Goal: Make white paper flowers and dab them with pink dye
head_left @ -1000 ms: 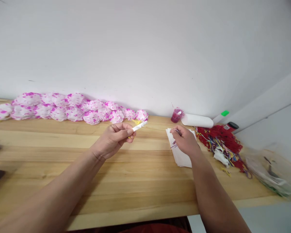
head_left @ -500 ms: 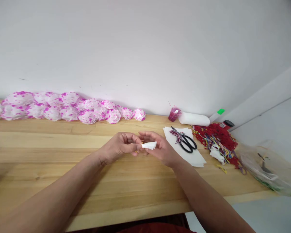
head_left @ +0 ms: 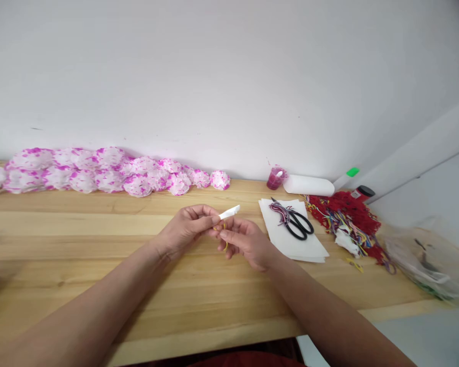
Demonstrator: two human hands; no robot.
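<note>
My left hand [head_left: 185, 232] pinches a small folded strip of white paper [head_left: 229, 212] above the wooden table [head_left: 99, 265]. My right hand [head_left: 245, 242] is closed just below and to the right of it, its fingers pinching a thin yellow thread [head_left: 225, 244] that loops down under the strip. The two hands touch at the fingertips. To the right, black scissors [head_left: 296, 224] with a bunch of coloured threads lie on a stack of white paper sheets [head_left: 294, 242].
A row of white-and-pink paper flowers [head_left: 99, 176] lines the wall at the back left. At the back right stand a small pink cup [head_left: 275, 178], a white bottle [head_left: 309, 186] lying down, a red tangle of threads [head_left: 348, 219] and a clear plastic bag [head_left: 428, 262].
My right hand left the paper stack, uncovering the scissors, and came to the left hand. It now pinches a yellow thread under the white strip.
</note>
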